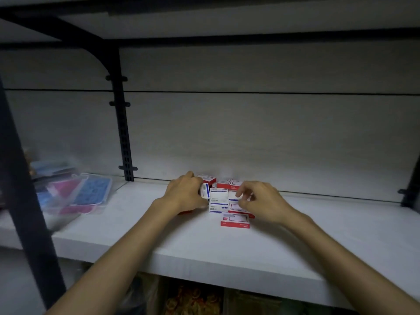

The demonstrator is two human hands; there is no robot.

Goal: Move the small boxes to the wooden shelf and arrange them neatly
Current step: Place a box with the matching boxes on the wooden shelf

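Note:
Several small boxes lie clustered at the back middle of the pale wooden shelf [204, 244]. White-and-blue boxes [218, 202] are stacked in the middle, with red-and-white boxes [235, 221] in front and more red boxes [229, 184] behind by the wall. My left hand [185, 193] grips a tilted white box with a blue stripe [205, 190] at the left of the cluster. My right hand [261, 201] pinches a red-and-white box [234, 196] on the right side, fingers curled over it.
A clear plastic case of blue and pink items [75, 193] lies on the shelf's left end. A black bracket post [123, 133] stands at the back left, another black post [25, 189] close at the far left. Packaged goods [193, 298] sit below the shelf.

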